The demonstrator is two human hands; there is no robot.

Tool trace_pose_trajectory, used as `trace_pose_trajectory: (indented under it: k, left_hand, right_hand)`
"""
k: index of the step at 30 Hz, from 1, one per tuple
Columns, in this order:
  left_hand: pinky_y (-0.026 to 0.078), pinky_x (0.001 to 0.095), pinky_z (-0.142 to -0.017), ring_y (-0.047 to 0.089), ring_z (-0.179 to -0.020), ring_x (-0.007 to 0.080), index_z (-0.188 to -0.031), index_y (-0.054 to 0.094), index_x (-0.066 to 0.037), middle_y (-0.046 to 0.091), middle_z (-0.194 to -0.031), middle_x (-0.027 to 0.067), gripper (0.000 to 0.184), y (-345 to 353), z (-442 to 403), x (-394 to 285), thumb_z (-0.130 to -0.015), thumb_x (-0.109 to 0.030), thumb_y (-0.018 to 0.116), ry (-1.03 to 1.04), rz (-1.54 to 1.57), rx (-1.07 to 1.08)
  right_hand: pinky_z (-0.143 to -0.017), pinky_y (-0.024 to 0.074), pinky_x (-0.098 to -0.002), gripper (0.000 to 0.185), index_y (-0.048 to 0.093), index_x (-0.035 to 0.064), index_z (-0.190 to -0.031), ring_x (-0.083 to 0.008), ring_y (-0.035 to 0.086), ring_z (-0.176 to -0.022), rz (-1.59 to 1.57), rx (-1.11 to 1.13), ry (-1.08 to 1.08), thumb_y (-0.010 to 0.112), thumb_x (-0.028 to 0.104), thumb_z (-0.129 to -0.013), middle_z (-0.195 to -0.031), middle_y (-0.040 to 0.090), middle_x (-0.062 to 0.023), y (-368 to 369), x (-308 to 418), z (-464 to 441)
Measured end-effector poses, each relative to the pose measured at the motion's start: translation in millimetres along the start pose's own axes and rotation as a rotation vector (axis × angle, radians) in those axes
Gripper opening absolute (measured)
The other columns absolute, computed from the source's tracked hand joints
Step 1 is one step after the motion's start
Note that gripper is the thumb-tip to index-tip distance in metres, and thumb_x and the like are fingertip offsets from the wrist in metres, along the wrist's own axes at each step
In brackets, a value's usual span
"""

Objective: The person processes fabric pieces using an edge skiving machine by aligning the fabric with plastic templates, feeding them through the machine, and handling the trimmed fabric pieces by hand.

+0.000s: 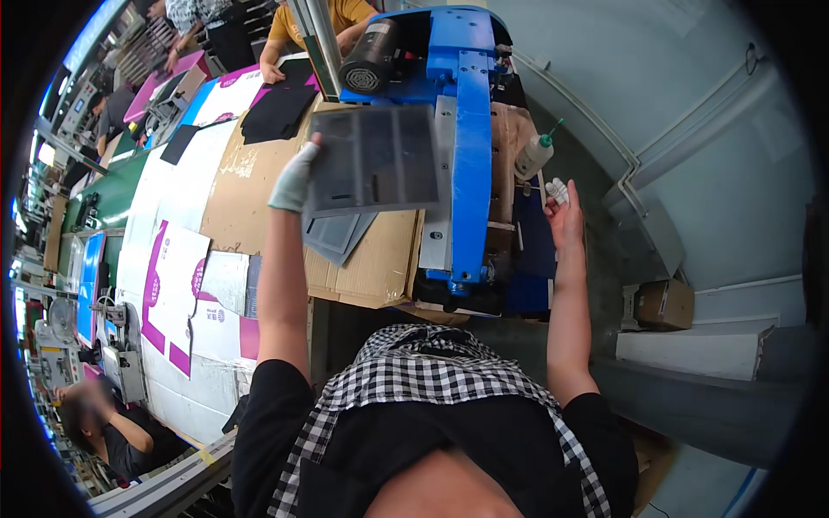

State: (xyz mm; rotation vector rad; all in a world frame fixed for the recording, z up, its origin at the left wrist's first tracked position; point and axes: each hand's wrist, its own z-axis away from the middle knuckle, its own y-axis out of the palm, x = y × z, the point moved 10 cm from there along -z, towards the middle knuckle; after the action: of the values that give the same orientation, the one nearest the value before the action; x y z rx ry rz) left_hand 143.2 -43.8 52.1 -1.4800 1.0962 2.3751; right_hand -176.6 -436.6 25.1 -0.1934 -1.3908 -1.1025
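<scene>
My left hand [296, 180], in a pale glove, grips the left edge of a dark, flat sheet [373, 160] with framed rectangular sections. The sheet is held up in front of the blue machine [471, 173], and its right edge comes close to the machine's metal side plate [439, 224]. Below it, similar grey sheets [341, 237] lie on the cardboard. My right hand [565, 214], with white coverings on some fingers, is raised on the machine's far right side. Its fingers are apart and nothing shows in them. Near it stands a clear bottle with a green nozzle [534, 158].
Cardboard and printed white sheets [177, 285] cover the bench at left. Black sheets [278, 114] lie by a co-worker in a yellow shirt [332, 19]. Another person [121, 432] sits at lower left. A wall and a cardboard box [663, 304] are at right.
</scene>
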Motion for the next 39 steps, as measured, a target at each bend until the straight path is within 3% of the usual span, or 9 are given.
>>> trace_pose_trajectory:
  k: [3, 7, 8, 11, 17, 23, 29, 34, 39]
  left_hand:
    - [0.049, 0.0290, -0.084, 0.061, -0.093, 0.0179, -0.116, 0.052, 0.000, 0.060, -0.106, 0.0107, 0.042, 25.0, 31.3, -49.9, -0.089, -0.033, 0.052, 0.160, 0.027, -0.070]
    - [0.048, 0.0322, -0.088, 0.057, -0.100, 0.0172, -0.123, 0.049, -0.009, 0.053, -0.118, 0.0086, 0.037, 152.9, 32.3, -54.8, -0.090, -0.026, 0.051, 0.071, 0.141, 0.280]
    - [0.048, 0.0321, -0.087, 0.058, -0.099, 0.0167, -0.121, 0.051, -0.009, 0.056, -0.114, 0.0078, 0.035, 180.3, 33.7, -48.8, -0.090, -0.025, 0.052, 0.037, 0.095, 0.237]
    - [0.049, 0.0293, -0.083, 0.059, -0.093, 0.0153, -0.115, 0.056, -0.008, 0.062, -0.103, 0.0048, 0.031, 262.5, 35.8, -21.7, -0.089, -0.025, 0.055, -0.161, 0.074, 0.331]
    - [0.046, 0.0257, -0.071, 0.058, -0.080, 0.0118, -0.111, 0.056, -0.006, 0.063, -0.100, 0.0041, 0.050, 285.7, -2.6, -19.0, -0.089, -0.049, 0.046, 0.015, -0.422, 0.386]
    - [0.044, 0.0262, -0.066, 0.056, -0.075, 0.0118, -0.103, 0.058, -0.004, 0.063, -0.095, 0.0061, 0.049, 179.8, -22.1, 28.7, -0.088, -0.049, 0.046, -0.168, -0.168, 0.333]
    - [0.044, 0.0241, -0.069, 0.057, -0.080, 0.0117, -0.106, 0.056, -0.008, 0.062, -0.099, 0.0030, 0.044, 131.8, -12.1, 61.1, -0.091, -0.046, 0.041, -0.256, -0.140, 0.262]
    - [0.040, 0.0214, -0.057, 0.050, -0.062, 0.0087, -0.087, 0.059, -0.010, 0.057, -0.073, -0.0025, 0.035, 118.9, -17.9, 77.8, -0.088, -0.044, 0.050, -0.286, -0.107, 0.157]
    - [0.034, 0.0220, -0.048, 0.043, -0.053, 0.0072, -0.074, 0.058, -0.012, 0.049, -0.063, -0.0043, 0.049, 95.6, -20.4, 77.3, -0.072, -0.061, 0.062, -0.250, -0.588, -0.154]
  right_hand:
    - [-0.053, 0.0360, -0.0199, 0.038, 0.053, 0.0085, -0.109, -0.0059, 0.051, -0.069, 0.090, 0.204, 0.000, 0.051, 0.040, -0.088, -0.093, 0.060, -0.0001, 56.9, 21.2, 25.0]
    - [-0.060, 0.0394, -0.0249, 0.050, 0.048, 0.0060, -0.116, -0.0106, 0.052, -0.077, -0.004, 0.589, 0.031, 0.043, 0.048, -0.090, -0.101, 0.058, -0.0032, 150.1, 47.9, 65.1]
    - [-0.072, 0.0452, -0.0302, 0.057, 0.047, 0.0048, -0.120, -0.0167, 0.056, -0.087, -0.110, 0.507, 0.077, 0.039, 0.052, -0.089, -0.108, 0.058, -0.0069, 157.5, 55.2, 72.8]
    - [-0.089, 0.0434, -0.0346, 0.056, 0.050, 0.0021, -0.120, -0.0219, 0.053, -0.106, -0.542, 0.856, 0.139, 0.033, 0.047, -0.092, -0.115, 0.056, -0.0105, 175.7, 99.1, 95.5]
    - [-0.088, 0.0452, -0.0375, 0.051, 0.050, 0.0012, -0.118, -0.0241, 0.057, -0.099, -0.425, 0.481, -0.216, 0.034, 0.041, -0.091, -0.111, 0.058, -0.0115, 78.6, 160.1, 66.8]
    - [-0.089, 0.0437, -0.0393, 0.052, 0.046, 0.0035, -0.123, -0.0250, 0.053, -0.105, -0.363, 0.241, -0.030, 0.036, 0.042, -0.091, -0.117, 0.054, -0.0104, -5.0, 87.7, 13.5]
    - [-0.094, 0.0405, -0.0390, 0.059, 0.039, 0.0045, -0.130, -0.0257, 0.049, -0.111, -0.403, 0.413, 0.015, 0.032, 0.049, -0.091, -0.125, 0.048, -0.0105, 26.0, 5.6, -8.3]
    - [-0.096, 0.0375, -0.0352, 0.079, 0.033, 0.0044, -0.133, -0.0222, 0.047, -0.112, -0.236, 0.446, 0.086, 0.030, 0.066, -0.084, -0.127, 0.046, -0.0081, 42.0, -41.1, -18.5]
    - [-0.081, 0.0416, -0.0315, 0.090, 0.040, 0.0025, -0.126, -0.0179, 0.050, -0.100, 0.051, 0.093, 0.171, 0.034, 0.076, -0.074, -0.115, 0.052, -0.0089, -19.5, -73.8, -40.6]
